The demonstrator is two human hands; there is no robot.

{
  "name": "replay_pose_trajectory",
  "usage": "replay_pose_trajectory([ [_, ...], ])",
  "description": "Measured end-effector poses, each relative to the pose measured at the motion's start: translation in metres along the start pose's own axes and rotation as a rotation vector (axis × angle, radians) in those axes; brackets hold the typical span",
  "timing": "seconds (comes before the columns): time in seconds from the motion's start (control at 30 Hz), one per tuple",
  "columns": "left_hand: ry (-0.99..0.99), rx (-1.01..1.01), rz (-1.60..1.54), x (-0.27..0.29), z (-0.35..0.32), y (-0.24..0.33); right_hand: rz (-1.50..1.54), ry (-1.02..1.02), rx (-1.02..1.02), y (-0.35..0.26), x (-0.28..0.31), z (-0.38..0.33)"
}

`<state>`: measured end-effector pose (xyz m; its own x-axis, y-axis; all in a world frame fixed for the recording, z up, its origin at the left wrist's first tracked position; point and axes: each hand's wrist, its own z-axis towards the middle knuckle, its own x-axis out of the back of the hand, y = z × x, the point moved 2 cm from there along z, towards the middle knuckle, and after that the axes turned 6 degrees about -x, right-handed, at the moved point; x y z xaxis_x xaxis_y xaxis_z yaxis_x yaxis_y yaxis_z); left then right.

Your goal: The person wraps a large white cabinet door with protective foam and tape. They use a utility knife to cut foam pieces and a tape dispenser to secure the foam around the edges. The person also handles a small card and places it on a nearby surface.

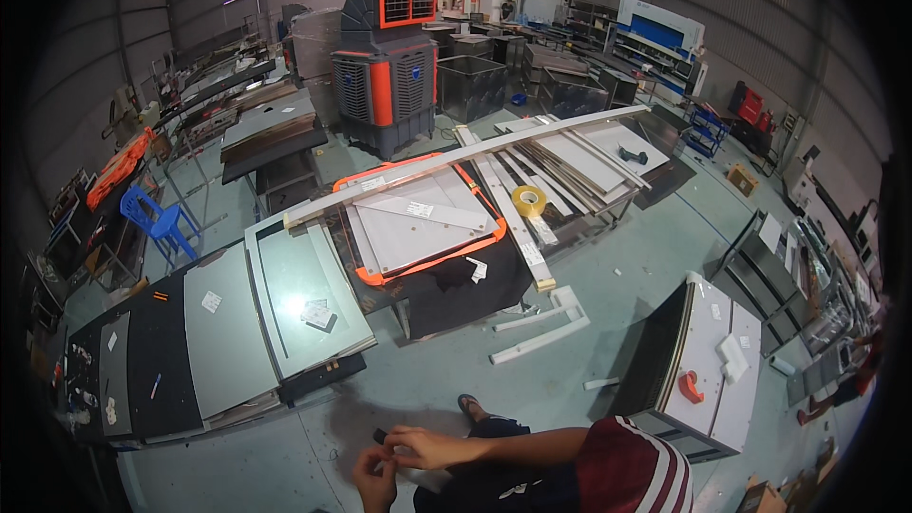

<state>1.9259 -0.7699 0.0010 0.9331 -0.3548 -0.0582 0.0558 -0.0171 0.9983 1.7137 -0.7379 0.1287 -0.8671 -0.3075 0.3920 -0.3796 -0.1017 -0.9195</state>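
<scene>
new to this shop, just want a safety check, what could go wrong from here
The small dark piece at the fingertips of the right hand, close to the left hand, could slip and drop. The white U-shaped piece lying on the floor might trip someone walking past. The long pale beam lying across the stacked panels could shift if someone bumps it.

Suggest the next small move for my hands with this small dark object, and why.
Perhaps raise the fingertips of your left hand toward the small dark object: it juts out at the fingertips of your right hand, and the left fingers are just below, so the reach looks short. Its material is too small to tell.
</scene>
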Motion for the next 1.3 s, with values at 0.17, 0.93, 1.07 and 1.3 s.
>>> replay_pose_trajectory([
  [0.17, -0.026, -0.022, 0.074, 0.001, -0.01, -0.011, -0.01, -0.022, -0.006, 0.006, -0.006, -0.006],
  [0.93, -0.031, -0.071, 0.128, -0.029, -0.017, -0.007, -0.032, -0.093, -0.06, 0.026, -0.006, -0.015],
  [1.07, -0.051, -0.082, 0.133, -0.033, -0.015, -0.003, -0.057, -0.094, -0.043, 0.028, -0.004, -0.017],
  [1.3, -0.051, -0.09, 0.096, -0.033, -0.014, -0.005, -0.049, -0.1, -0.052, 0.031, -0.004, -0.015],
])
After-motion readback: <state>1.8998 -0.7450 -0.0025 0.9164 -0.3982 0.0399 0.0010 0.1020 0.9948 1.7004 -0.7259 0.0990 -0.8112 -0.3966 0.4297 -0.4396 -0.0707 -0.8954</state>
